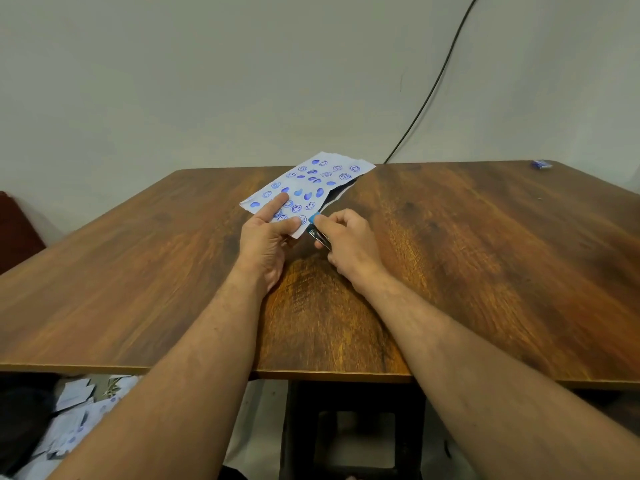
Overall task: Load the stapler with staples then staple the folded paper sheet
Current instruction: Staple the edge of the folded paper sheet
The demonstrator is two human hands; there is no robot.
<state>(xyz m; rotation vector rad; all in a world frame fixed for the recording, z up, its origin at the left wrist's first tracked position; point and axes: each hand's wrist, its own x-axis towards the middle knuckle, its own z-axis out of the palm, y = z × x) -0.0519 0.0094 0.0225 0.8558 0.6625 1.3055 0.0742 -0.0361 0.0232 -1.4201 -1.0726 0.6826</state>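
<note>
A folded white paper sheet (pixel 308 183) printed with blue smiley faces and hearts is lifted off the wooden table (pixel 450 237). My left hand (pixel 266 240) pinches its near corner between thumb and fingers, index finger stretched over the print. My right hand (pixel 346 242) grips a small blue stapler (pixel 317 230) whose front end touches the sheet's near right edge. Most of the stapler is hidden by my fingers.
A small blue box (pixel 541 163) lies at the table's far right corner. A black cable (pixel 433 88) runs down the wall behind the table. Several paper scraps (pixel 79 407) lie on the floor at lower left. A dark stool (pixel 353 431) stands under the table.
</note>
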